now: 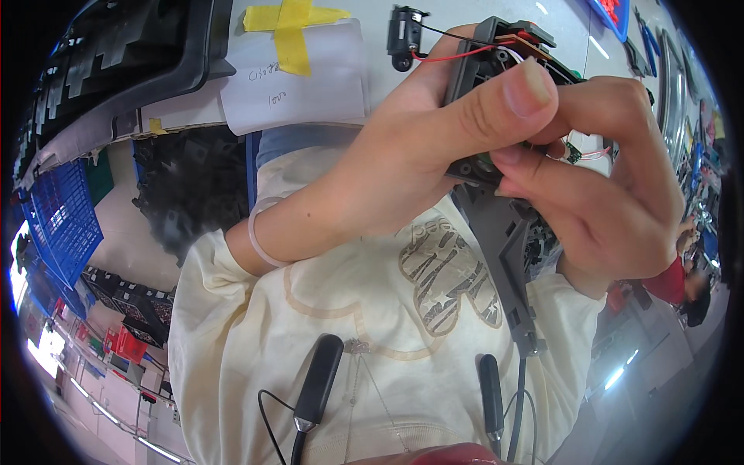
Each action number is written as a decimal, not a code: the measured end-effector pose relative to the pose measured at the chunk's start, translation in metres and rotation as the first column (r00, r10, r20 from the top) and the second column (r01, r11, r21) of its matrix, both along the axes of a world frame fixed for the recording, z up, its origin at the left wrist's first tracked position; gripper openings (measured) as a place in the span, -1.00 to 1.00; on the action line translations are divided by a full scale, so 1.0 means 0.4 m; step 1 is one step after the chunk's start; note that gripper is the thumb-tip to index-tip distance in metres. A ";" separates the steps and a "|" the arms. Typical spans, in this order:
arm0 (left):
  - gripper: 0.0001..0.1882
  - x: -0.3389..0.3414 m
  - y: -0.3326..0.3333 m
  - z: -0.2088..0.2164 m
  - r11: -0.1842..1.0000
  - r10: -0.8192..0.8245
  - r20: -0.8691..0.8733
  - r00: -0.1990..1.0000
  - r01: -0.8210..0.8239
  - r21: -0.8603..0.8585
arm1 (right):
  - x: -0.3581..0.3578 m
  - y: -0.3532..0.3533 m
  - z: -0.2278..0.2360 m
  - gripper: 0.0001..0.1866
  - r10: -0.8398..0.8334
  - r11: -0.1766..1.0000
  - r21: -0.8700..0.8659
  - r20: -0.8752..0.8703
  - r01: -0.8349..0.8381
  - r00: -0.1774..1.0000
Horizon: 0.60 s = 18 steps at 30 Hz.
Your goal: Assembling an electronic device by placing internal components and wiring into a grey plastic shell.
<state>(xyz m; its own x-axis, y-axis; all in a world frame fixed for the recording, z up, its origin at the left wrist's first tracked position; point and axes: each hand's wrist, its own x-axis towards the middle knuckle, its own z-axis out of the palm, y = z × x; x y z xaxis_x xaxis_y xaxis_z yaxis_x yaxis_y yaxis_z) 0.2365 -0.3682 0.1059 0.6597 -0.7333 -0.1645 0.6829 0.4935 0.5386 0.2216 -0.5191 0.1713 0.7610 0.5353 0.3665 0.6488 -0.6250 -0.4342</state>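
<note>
Left grip point(438, 124) clasps dark housing point(466, 77) near paper point(329, 93), right grip point(620, 174) pinched, fingers point(570, 174) hiding contents.

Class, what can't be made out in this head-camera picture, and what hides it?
In the head view:
- The middle of the grey housing: behind the left hand.
- Whatever the right hand may pinch: covered by its own fingers.
- The full outline of the small green circuit board: partly behind the right hand.
- The blue tray: cut off by the top edge.
- Individual black parts: too dark and blurred.
</note>
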 end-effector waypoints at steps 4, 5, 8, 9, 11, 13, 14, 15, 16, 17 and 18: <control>-0.21 -0.013 -0.001 -0.001 0.990 0.058 0.028 0.998 -0.061 0.128 | -0.007 0.009 -0.005 -0.69 -0.213 0.977 -0.025 -0.014 0.212 0.977; -0.21 -0.014 0.000 0.000 0.988 0.047 0.045 0.998 -0.053 0.147 | -0.009 0.012 -0.004 -0.69 -0.243 0.969 -0.042 -0.022 0.242 0.970; -0.24 -0.011 0.001 0.003 0.988 0.055 0.036 0.998 -0.059 0.145 | -0.004 0.010 0.003 -0.68 -0.190 0.979 -0.075 0.006 0.190 0.982; -0.24 -0.010 0.001 0.004 0.987 0.060 0.033 0.998 -0.064 0.149 | 0.000 0.009 0.005 -0.68 -0.168 0.983 -0.076 0.007 0.168 0.986; -0.24 -0.007 -0.001 0.005 0.985 0.072 0.028 0.997 -0.075 0.155 | 0.007 0.007 0.005 -0.67 -0.142 0.987 -0.070 -0.011 0.141 0.990; -0.25 -0.007 -0.002 0.006 0.984 0.086 0.015 0.996 -0.087 0.158 | 0.014 0.007 -0.001 -0.67 -0.110 0.992 -0.060 0.002 0.110 0.994; -0.25 -0.008 -0.001 0.006 0.983 0.093 0.005 0.996 -0.093 0.156 | 0.019 0.006 -0.007 -0.67 -0.081 0.995 -0.058 0.033 0.083 0.996; -0.25 -0.008 -0.001 0.006 0.984 0.098 -0.010 0.995 -0.096 0.148 | 0.021 0.006 -0.011 -0.67 -0.065 0.996 -0.052 0.051 0.067 0.997; -0.25 -0.008 0.000 0.005 0.986 0.090 -0.008 0.996 -0.088 0.140 | 0.023 0.004 -0.014 -0.67 -0.049 0.998 -0.045 0.069 0.052 0.996; -0.25 -0.008 0.001 0.004 0.988 0.082 -0.005 0.997 -0.080 0.131 | 0.023 0.003 -0.017 -0.67 -0.047 0.998 -0.034 0.072 0.049 0.996; -0.25 -0.006 0.003 0.001 0.991 0.061 0.016 0.998 -0.062 0.122 | 0.023 0.000 -0.018 -0.66 -0.041 0.999 -0.031 0.072 0.043 0.997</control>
<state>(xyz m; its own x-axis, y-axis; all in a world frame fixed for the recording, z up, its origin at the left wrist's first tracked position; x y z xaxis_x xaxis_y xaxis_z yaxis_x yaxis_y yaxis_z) 0.2341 -0.3672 0.1064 0.7056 -0.6661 -0.2417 0.6460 0.4645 0.6058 0.2307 -0.5190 0.1642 0.7556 0.5157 0.4038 0.6502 -0.6654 -0.3668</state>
